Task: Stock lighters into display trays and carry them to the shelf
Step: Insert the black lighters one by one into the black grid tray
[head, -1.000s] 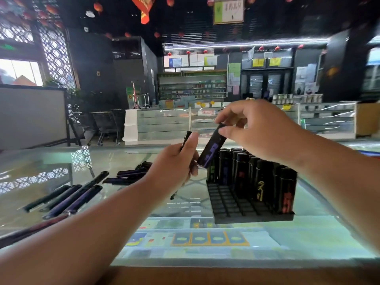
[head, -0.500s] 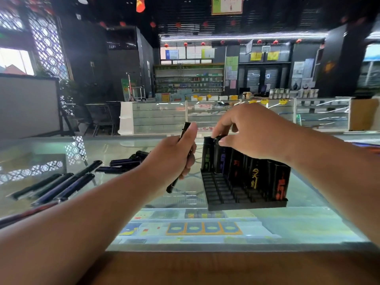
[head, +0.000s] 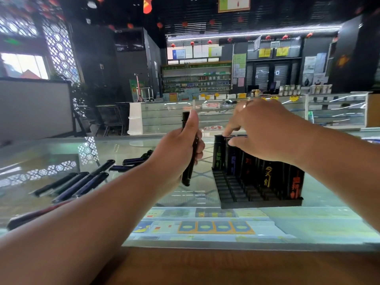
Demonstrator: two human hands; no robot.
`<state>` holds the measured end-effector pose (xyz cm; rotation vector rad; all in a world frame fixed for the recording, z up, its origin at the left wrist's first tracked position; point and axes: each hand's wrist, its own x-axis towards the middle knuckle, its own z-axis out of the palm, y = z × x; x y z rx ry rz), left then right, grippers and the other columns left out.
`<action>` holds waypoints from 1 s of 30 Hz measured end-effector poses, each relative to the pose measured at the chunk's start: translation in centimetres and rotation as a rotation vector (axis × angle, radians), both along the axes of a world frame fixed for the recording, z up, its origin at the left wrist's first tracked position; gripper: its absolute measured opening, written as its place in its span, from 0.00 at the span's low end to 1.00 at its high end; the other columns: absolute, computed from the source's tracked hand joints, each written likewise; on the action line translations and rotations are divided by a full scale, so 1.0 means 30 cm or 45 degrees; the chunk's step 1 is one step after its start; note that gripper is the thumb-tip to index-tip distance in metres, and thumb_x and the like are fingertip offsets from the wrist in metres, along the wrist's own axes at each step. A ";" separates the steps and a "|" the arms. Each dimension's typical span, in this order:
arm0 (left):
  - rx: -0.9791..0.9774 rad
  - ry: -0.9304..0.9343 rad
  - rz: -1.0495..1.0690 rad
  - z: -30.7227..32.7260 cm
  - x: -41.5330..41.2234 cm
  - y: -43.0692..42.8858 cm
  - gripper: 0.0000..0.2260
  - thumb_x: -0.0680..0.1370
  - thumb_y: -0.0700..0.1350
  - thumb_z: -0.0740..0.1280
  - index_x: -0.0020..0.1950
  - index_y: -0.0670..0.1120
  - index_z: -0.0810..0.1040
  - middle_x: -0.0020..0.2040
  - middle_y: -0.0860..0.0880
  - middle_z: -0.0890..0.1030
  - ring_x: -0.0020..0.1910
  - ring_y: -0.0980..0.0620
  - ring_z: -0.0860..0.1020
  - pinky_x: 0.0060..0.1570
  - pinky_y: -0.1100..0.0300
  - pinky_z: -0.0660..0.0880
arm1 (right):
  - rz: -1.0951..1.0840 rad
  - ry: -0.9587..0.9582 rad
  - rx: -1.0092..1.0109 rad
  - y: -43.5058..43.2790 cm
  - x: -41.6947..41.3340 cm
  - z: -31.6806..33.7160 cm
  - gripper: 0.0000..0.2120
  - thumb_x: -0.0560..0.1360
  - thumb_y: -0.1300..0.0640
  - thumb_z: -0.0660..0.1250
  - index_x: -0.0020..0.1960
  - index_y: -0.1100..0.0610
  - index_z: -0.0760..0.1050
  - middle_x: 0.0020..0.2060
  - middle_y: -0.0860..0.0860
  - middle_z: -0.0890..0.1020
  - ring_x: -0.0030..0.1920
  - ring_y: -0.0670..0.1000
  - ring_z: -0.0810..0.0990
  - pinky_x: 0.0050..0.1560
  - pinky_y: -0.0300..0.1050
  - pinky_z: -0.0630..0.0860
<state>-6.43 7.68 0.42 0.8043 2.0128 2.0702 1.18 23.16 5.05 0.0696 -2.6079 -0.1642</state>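
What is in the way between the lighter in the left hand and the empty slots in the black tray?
Nothing visible. The left hand grips the lighter just left of the tray, with only air between. The empty slots in front lie uncovered; the right hand touches the stocked lighters farther back.

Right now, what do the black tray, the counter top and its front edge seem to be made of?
Tray: probably moulded plastic, matte black; its slot grid shows only dull highlights. Counter top: glass, glossy; it mirrors the window lattice and shows packets underneath. Front edge: perhaps wood or veneer, brown, smooth; grain too blurred to tell.
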 end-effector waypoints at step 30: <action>0.154 -0.049 0.278 0.011 -0.056 -0.035 0.22 0.77 0.65 0.60 0.41 0.46 0.73 0.31 0.50 0.73 0.32 0.52 0.68 0.42 0.53 0.66 | 0.196 -0.093 -0.879 -0.086 0.048 0.004 0.07 0.80 0.54 0.63 0.44 0.53 0.77 0.35 0.48 0.85 0.28 0.47 0.81 0.27 0.40 0.76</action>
